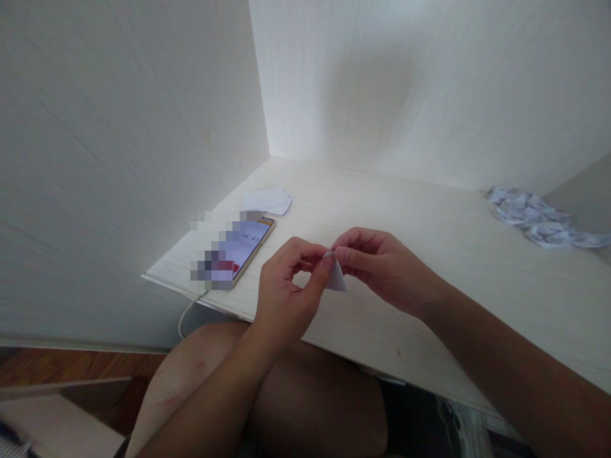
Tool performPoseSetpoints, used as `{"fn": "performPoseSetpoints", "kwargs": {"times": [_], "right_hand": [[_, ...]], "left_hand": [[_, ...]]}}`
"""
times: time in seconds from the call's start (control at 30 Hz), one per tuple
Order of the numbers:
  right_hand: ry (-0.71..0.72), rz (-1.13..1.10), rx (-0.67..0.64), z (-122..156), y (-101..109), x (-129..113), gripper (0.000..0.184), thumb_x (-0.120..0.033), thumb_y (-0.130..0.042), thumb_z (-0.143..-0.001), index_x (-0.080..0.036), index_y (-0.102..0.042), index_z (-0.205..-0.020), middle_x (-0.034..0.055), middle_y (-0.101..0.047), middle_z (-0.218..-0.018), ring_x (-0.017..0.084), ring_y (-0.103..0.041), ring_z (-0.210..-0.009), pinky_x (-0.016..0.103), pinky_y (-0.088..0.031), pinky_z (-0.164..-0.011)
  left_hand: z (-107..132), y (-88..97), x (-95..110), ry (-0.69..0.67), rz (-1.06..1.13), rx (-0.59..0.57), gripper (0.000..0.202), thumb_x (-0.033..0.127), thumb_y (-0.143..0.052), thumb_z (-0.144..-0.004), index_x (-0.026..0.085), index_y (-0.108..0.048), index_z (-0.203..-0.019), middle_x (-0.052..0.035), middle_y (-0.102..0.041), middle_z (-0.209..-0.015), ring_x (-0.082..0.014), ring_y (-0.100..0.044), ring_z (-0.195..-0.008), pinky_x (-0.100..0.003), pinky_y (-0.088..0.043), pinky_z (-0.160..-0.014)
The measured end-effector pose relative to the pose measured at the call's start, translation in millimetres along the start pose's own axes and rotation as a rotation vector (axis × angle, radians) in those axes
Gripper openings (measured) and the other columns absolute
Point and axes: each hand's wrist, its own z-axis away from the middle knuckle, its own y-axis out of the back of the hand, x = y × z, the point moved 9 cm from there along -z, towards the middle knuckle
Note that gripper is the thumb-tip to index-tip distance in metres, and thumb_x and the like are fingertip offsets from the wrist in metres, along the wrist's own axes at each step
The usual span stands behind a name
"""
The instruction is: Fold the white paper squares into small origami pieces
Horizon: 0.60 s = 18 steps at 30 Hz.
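Observation:
A small folded piece of white paper, roughly triangular, is held between my two hands above the front part of the desk. My left hand pinches it between thumb and index finger from the left. From the right, my right hand has its thumb and fingertips closed on the paper's upper edge, close against the left fingertips. Fingers cover the top of the paper, so its folds there are hidden.
A phone with a lit timer screen and a cable lies left of my hands, partly pixelated. Behind it sits a small stack of white paper sheets. Several folded papers are heaped at the far right. Panels enclose the desk.

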Motion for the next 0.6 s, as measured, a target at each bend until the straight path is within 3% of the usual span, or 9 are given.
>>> {"fn": "performPoseSetpoints", "kwargs": {"times": [0.3,0.6], "right_hand": [[0.107,0.136,0.025,-2,2,-10,0.022,-0.031,-0.092,-0.073,-0.020,-0.077,-0.084,-0.0010,-0.074,-0.075,0.012,-0.066,-0.072,0.028,-0.055,-0.072],[0.218,0.371,0.119,-1,2,-19,0.020,-0.035,-0.089,-0.076,-0.022,-0.079,-0.086,0.0016,-0.077,-0.080,0.016,-0.070,-0.075,0.033,-0.060,-0.073]], "left_hand": [[0,3.1,3,-0.030,-0.116,0.015,0.008,0.026,-0.066,-0.097,0.022,-0.071,-0.092,-0.0029,-0.069,-0.089,-0.0169,-0.067,-0.084,-0.029,-0.055,-0.074],[2,2.2,-10,0.025,-0.049,0.055,0.009,0.022,-0.062,-0.099,0.021,-0.069,-0.094,-0.0038,-0.067,-0.092,-0.0175,-0.065,-0.087,-0.030,-0.053,-0.077]]}}
